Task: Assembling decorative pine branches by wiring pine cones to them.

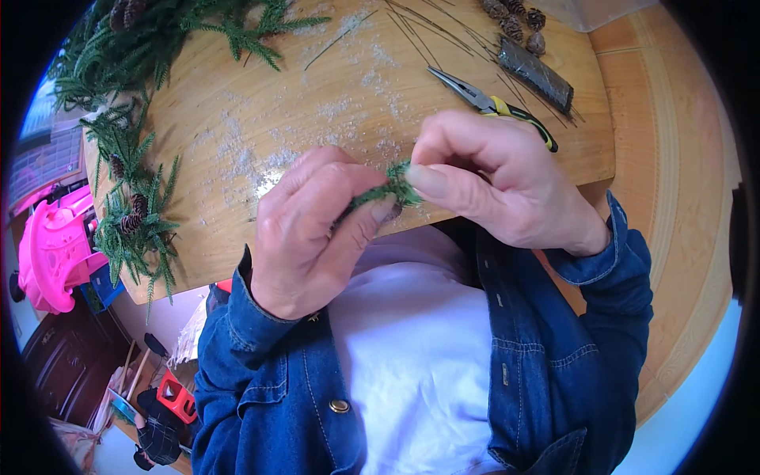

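At edge of table (206, 226), left hand (310, 222), right hand (507, 178): grips pinching green sprig (400, 188).

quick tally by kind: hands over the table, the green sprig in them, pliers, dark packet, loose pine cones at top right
Hands: 2 (left hand, right hand)
Green sprig: 1
Pliers: 1
Dark packet: 1
Loose pine cones: at least 5, crowded at the picture's edge
Total: at least 10
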{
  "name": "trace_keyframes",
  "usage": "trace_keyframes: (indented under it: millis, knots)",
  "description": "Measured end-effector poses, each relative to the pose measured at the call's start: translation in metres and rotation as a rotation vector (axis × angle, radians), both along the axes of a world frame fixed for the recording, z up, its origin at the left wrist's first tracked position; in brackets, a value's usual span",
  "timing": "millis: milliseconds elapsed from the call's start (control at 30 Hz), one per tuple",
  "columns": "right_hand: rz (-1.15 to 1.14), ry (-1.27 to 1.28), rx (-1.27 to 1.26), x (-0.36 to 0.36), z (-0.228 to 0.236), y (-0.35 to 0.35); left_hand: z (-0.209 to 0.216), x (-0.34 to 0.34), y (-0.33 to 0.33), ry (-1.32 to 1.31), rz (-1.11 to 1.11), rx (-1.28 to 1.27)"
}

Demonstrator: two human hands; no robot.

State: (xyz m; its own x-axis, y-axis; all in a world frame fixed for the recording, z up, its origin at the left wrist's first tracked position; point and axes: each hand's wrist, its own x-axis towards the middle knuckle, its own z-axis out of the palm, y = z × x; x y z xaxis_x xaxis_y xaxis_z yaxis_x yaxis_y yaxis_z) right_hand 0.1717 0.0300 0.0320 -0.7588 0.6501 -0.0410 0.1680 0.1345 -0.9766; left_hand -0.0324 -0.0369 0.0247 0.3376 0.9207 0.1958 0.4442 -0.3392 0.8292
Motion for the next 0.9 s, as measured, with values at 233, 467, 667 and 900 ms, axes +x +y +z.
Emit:
trace_keyframes:
  millis: [233,467,667,900]
  knots:
    - [-0.153,0.110,0.491,-0.004,-0.013,-0.011,-0.001,0.004,-0.008,-0.436,0.152,-0.400]
    - [-0.243,0.151,0.038,-0.007,-0.012,-0.026,-0.006,0.003,-0.005,-0.216,0.087,-0.053]
    - [-0.321,0.199,-0.292,-0.007,-0.019,-0.025,0.001,0.008,-0.004,-0.013,0.075,0.195]
    - [-0.147,0.125,-0.409,-0.009,-0.030,-0.014,-0.005,0.008,-0.009,-0.120,0.017,0.110]
